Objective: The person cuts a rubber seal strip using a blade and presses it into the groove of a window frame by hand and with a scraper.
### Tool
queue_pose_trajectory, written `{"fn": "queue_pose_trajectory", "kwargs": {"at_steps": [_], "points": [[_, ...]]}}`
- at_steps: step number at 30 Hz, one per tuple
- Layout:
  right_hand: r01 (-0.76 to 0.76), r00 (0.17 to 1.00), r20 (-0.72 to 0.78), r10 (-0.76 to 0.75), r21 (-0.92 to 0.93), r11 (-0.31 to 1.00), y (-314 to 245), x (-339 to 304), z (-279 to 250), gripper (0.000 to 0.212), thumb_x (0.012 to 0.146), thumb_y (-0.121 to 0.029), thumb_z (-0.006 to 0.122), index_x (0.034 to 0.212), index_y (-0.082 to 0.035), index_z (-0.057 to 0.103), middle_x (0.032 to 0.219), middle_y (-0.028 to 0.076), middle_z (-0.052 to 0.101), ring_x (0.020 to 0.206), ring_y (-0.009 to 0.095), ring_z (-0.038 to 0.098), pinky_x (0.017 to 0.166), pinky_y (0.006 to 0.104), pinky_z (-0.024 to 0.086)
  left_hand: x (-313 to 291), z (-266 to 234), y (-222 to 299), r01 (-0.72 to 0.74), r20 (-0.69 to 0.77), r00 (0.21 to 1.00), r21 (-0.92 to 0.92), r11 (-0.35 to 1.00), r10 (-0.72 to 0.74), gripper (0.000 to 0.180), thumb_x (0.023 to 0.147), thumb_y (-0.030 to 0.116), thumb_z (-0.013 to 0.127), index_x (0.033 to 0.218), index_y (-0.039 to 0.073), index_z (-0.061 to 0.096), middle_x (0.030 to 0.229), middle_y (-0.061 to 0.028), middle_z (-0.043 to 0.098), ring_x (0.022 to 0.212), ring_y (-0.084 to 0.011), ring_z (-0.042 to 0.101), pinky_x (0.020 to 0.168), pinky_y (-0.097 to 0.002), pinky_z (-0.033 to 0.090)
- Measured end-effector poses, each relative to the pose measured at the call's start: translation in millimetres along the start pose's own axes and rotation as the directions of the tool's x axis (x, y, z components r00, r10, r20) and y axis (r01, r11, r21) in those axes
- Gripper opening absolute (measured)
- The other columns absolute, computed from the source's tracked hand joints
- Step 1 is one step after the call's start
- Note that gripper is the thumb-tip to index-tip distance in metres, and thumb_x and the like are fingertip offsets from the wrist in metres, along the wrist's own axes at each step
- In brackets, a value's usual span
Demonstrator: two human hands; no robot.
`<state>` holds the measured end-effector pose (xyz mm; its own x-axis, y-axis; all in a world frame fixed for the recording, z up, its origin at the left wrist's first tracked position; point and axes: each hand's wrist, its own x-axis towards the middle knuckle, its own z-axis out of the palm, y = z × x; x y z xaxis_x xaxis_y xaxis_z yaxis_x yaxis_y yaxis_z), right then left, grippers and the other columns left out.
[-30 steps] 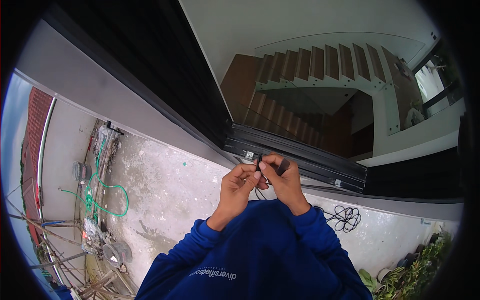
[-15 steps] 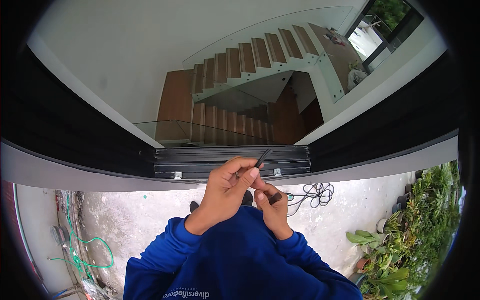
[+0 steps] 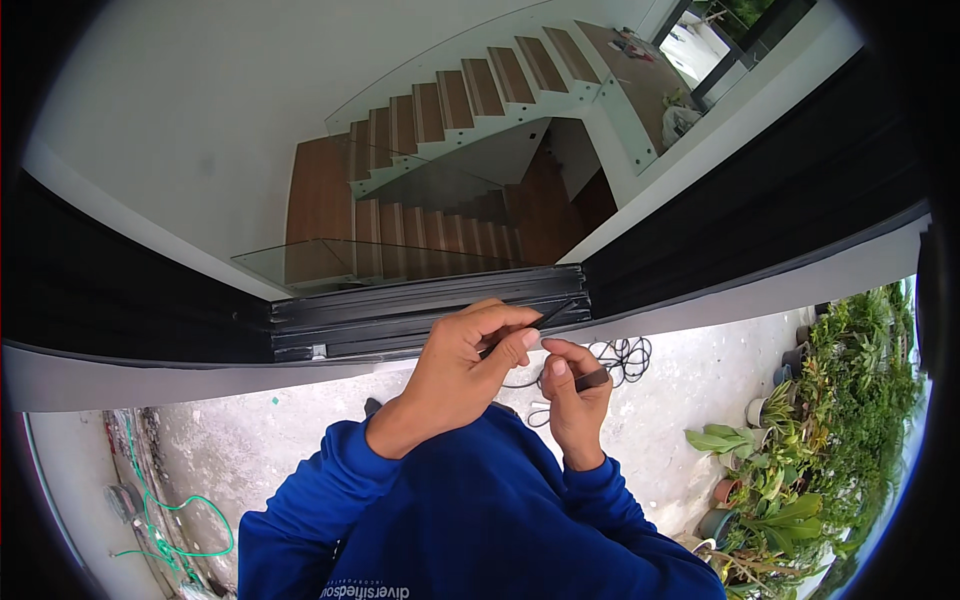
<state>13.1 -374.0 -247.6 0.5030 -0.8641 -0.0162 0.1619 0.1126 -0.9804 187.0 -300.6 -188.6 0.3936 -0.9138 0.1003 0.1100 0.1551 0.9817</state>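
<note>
My left hand (image 3: 465, 355) is closed, thumb against fingers, around a thin black strip (image 3: 556, 314) that looks like rubber. One end of the strip sticks out past the fingertips, up and to the right, in front of the window sill track. My right hand (image 3: 578, 400) is just to the right and slightly lower, its fingertips apart from the left hand's. It is closed on a short, flat dark piece (image 3: 592, 379) whose kind I cannot make out. Beyond both hands runs the black window frame track (image 3: 420, 300), with a small metal clip (image 3: 319, 351) on its near side.
Wooden stairs (image 3: 455, 100) with glass railings lie inside, beyond the opening. Far below, a black coiled line (image 3: 627, 360) rests on the concrete floor (image 3: 660, 440). A green hose (image 3: 200, 550) is at lower left, and potted plants (image 3: 790, 450) line the right side.
My right hand has moved right, away from the left hand, showing more of the dark piece. The left hand stays closed on the strip. The view has shifted and tilted.
</note>
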Motion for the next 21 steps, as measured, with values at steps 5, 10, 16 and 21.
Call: {"fn": "queue_pose_trajectory", "kwargs": {"at_steps": [5,10,16,21], "points": [[0.074,0.997,-0.023,-0.074,0.021,0.997,-14,11,4,0.030,0.103,-0.020,0.075,0.123,0.002,0.072,0.085,-0.002,0.062,0.069,0.004,0.050,0.060,0.0208,0.038,-1,-2,0,0.075,0.068,0.995,0.061,0.995,-0.079,0.024,0.105,0.006,0.068,0.125,-0.006,0.071,0.104,-0.0086,0.067,0.092,-0.0148,0.071,0.083,-0.0285,0.059],[0.097,0.995,-0.018,-0.095,0.148,0.984,-17,13,5,0.026,0.100,-0.011,0.076,0.123,0.001,0.070,0.090,0.000,0.066,0.070,0.004,0.051,0.059,0.0212,0.038,-5,4,-8,0.079,0.108,0.990,0.127,0.989,-0.093,0.021,0.104,0.006,0.068,0.123,-0.003,0.074,0.102,-0.0082,0.067,0.090,-0.0149,0.071,0.080,-0.0281,0.058],[0.097,0.994,-0.063,-0.089,0.141,0.985,-17,11,8,0.016,0.101,-0.005,0.073,0.115,0.000,0.067,0.090,0.002,0.066,0.064,0.005,0.046,0.056,0.0228,0.033,-7,7,-15,0.082,0.139,0.985,0.114,0.990,-0.097,0.021,0.104,0.006,0.068,0.122,-0.002,0.075,0.101,-0.0082,0.067,0.088,-0.0147,0.070,0.076,-0.0278,0.057],[0.088,0.994,-0.083,-0.076,0.141,0.986,-15,10,8,0.015,0.100,-0.005,0.074,0.113,0.000,0.066,0.091,0.002,0.067,0.064,0.004,0.045,0.057,0.0231,0.033,-10,11,-20,0.092,0.142,0.984,0.109,0.990,-0.107,0.021,0.105,0.007,0.068,0.122,-0.004,0.074,0.101,-0.0081,0.067,0.089,-0.0148,0.071,0.076,-0.0278,0.057]]}}
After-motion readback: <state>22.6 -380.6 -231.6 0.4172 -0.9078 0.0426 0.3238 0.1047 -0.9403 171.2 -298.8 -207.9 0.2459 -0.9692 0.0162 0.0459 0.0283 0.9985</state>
